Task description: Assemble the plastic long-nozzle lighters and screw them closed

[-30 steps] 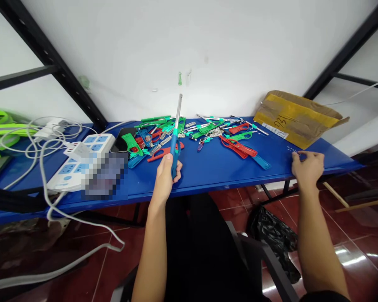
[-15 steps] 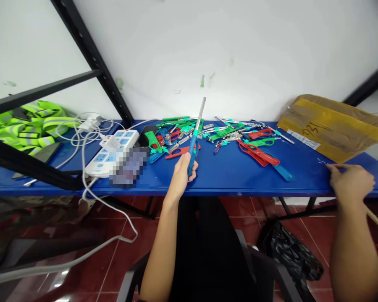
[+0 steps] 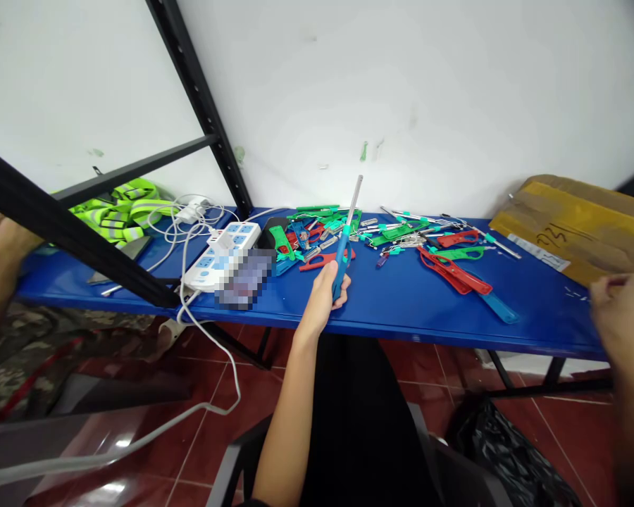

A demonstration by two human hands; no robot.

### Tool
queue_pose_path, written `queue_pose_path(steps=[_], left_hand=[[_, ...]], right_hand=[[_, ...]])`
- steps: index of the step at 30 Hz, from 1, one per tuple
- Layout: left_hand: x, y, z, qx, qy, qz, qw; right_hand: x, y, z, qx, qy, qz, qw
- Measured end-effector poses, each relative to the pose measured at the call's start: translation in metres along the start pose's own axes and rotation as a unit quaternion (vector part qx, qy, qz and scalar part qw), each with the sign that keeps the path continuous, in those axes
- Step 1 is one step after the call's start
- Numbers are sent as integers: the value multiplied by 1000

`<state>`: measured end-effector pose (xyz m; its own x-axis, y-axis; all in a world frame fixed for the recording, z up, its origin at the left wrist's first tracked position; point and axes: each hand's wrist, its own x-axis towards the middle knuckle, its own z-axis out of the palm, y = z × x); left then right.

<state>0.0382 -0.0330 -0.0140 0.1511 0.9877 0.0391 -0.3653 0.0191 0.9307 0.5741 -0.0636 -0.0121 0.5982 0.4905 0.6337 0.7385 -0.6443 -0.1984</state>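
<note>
My left hand [image 3: 325, 296] is wrapped round the blue handle of a long-nosed gas lighter [image 3: 342, 257], its metal tube pointing up and away over the table. At the right edge, slightly blurred, my right hand [image 3: 626, 327] has its fingers curled together beside the cardboard box; what they hold, if anything, is hidden. A few tiny white pieces [image 3: 575, 293] lie on the table just left of that hand. Beyond the lighter are loose lighter parts: green and red handle shells [image 3: 457, 271], metal tubes and wires. A blue shell [image 3: 499, 308] lies nearer the front edge.
The taped cardboard box [image 3: 592, 225] stands at the right against the wall. Left of my left hand are a white power strip [image 3: 222, 253], a blurred-out phone [image 3: 246, 278] and tangled cables. Reflective yellow straps [image 3: 132, 211] lie behind a black post; another person's hand [image 3: 10, 243] is at far left.
The view has swung left, so the table contents sit further right. My right hand remains near the white pieces and box. Another person's hand has come into view at far left.
</note>
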Motion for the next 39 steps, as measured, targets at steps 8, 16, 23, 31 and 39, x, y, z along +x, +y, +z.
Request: queue_pose_path(steps=[8,16,23,31,39], left_hand=[[-1,3,1,5,4,-17,1000],[6,-6,-3,-16,58,32,998],[7,0,-3,-76,71,59,993],[5,-3,-3,-50,52,44,996],[4,-2,-3,-31,70,37,996]], right_hand=[[-98,-162,-71,457,-92,-10,885],[-224,-292,-102,660,-281,-190,671],[-230,-305,-102,673,-340,-207,623],[-234,-306,-86,695,-358,-119,612],[-235,-307,-91,711,-351,-91,603]])
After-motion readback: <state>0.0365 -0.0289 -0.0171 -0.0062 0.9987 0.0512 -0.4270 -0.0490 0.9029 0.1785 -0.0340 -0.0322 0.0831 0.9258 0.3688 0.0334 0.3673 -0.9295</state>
